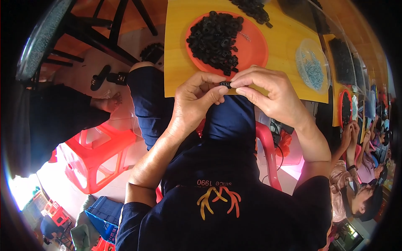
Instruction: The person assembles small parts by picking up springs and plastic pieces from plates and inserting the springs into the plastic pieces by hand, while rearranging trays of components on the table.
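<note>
Between my fingertips, just off the near edge of the yellow table point(293, 88), is a small black plastic part point(225, 84) with tiny light spots on it. My left hand point(196, 97) pinches it from the left, thumb and fingers closed on it. From the right, the fingertips of my right hand point(270, 90) close together at its other end; whether they grip the part or some tiny piece is too small to tell. Right beyond both hands lies an orange-red plate point(254, 50) heaped with black plastic parts point(213, 39) on its left side. A few tiny silvery pieces point(245, 37) lie on the plate.
A clear round tub point(313, 69) of small silvery pieces stands at the table's right. More black parts point(253, 11) lie at the far edge. On the left are a red stool point(98, 150) and someone's leg point(58, 113). Other people point(349, 184) sit at the right.
</note>
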A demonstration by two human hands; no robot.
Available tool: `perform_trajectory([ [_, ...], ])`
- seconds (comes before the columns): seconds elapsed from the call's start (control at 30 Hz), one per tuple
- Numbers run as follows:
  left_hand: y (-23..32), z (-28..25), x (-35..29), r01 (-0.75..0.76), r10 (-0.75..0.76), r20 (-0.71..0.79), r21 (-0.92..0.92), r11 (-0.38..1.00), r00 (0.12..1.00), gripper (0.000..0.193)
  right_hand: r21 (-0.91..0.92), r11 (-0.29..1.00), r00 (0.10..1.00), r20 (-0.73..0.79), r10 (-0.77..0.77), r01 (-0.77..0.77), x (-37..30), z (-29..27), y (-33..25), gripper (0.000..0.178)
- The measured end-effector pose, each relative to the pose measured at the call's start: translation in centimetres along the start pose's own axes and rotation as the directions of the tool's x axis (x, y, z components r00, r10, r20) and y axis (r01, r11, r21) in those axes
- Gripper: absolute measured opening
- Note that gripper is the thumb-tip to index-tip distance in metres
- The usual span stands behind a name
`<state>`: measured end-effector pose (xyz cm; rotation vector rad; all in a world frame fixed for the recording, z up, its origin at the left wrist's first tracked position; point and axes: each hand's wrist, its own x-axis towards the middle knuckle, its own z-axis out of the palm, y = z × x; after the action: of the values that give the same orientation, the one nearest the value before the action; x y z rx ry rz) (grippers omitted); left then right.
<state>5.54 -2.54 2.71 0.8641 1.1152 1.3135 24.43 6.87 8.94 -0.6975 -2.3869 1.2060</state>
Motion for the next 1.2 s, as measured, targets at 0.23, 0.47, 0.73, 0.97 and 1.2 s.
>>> perform_trajectory([
  [0.23, -1.9, -1.2, 0.0, 0.074, -0.046, 0.087, -0.347, 0.935, 0.995, 0.017, -0.134, 0.991, 0.996, -0.087, -0.011, -0.001, 0.5, -0.8, 2.3, 0.02],
  [0.47, -1.8, -1.2, 0.1, 0.101, -0.071, 0.1, -0.329, 0.939, 0.992, 0.016, -0.442, 0.855, 0.939, -0.316, 0.137, -0.273, 4.6, -1.4, 6.8, 0.021],
  [0.73, -1.5, -1.3, 0.0, 0.107, -0.088, 0.078, -0.294, 0.95, 0.993, 0.017, -0.439, 0.86, 0.961, -0.2, 0.189, -0.261, 5.4, -0.8, 6.7, 0.02],
  [0.97, -1.3, -0.8, 0.3, 0.079, -0.062, 0.064, -0.335, 0.939, 0.996, 0.019, -0.612, 0.79, 0.975, -0.198, -0.105, -0.039, 3.8, -0.5, 6.6, 0.02],
  [1.2, -1.2, -1.1, 0.3, 0.079, -0.049, 0.091, -0.364, 0.928, 0.995, 0.022, 0.419, 0.858, 0.95, 0.036, 0.311, -0.297, 1.6, -0.2, 1.3, 0.022],
])
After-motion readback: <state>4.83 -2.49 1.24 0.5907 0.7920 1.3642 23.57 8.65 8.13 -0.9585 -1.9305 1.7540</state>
